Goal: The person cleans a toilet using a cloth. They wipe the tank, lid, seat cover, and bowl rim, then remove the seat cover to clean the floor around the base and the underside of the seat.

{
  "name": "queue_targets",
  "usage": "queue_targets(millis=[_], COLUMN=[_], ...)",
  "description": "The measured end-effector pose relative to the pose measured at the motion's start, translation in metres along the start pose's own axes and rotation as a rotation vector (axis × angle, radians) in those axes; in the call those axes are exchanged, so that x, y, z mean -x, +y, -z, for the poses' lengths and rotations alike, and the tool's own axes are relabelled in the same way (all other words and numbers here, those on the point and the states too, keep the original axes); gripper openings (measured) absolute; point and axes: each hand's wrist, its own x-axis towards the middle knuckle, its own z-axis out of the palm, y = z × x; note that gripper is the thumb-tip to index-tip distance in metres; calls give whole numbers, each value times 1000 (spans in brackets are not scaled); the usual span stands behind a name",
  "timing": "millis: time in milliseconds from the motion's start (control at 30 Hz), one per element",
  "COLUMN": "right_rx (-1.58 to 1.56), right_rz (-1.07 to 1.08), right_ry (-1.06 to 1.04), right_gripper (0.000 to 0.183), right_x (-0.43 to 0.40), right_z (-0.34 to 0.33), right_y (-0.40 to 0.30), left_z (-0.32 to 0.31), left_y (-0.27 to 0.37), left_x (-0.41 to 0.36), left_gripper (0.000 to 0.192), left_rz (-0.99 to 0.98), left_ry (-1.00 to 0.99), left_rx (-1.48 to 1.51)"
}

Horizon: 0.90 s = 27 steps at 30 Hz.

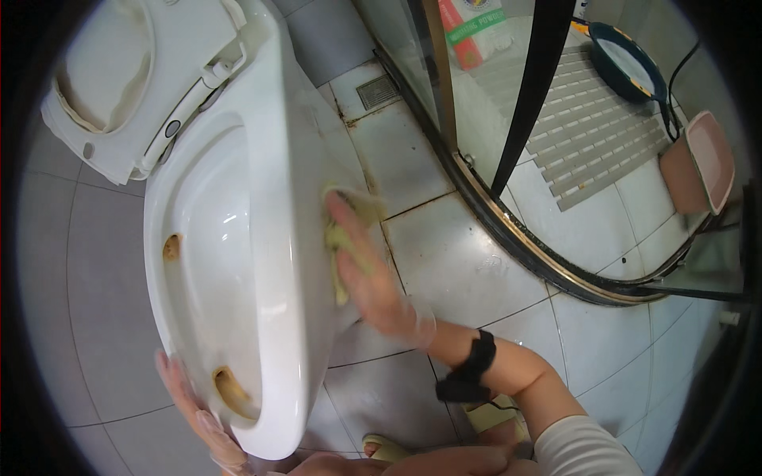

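A white ceramic squat toilet pan or toilet bowl (280,309) fills the left half of the view, its lid and seat (172,128) raised at the top left. Against the bowl's right outer side, my right hand (369,279), in a clear thin glove, presses a yellow-green cloth (340,238); hand and cloth are blurred. My left hand (193,404), also gloved, rests on the bowl's lower left outer edge with nothing seen in it. Brownish marks (232,392) show in two recesses inside the rim. A black strap (479,363) with a small device is round my right forearm.
A curved shower enclosure track (536,262) runs along the right. Behind it are a slatted grey mat (595,137), a dark green pan (625,65), a pink basin (684,172) and a washing powder bag (473,30). A floor drain (378,92) lies between toilet and shower.
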Motion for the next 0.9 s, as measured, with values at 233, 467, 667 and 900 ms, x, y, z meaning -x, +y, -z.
queue_targets(millis=[233, 467, 667, 900], right_rx=[93, 173, 125, 306], right_rz=[231, 264, 468, 370], right_ry=[-7, -185, -171, -113], right_gripper=[53, 57, 51, 53], right_x=[-117, 21, -82, -72], right_z=[6, -12, 3, -6], right_y=[-1, -87, -21, -54], left_z=[3, -2, -4, 0], left_y=[-3, 19, 13, 0], left_x=[-1, -2, -1, 9], left_gripper=[90, 99, 86, 77], left_rz=[60, 165, 76, 50], left_ry=[45, 17, 30, 97], left_rx=[7, 182, 201, 243])
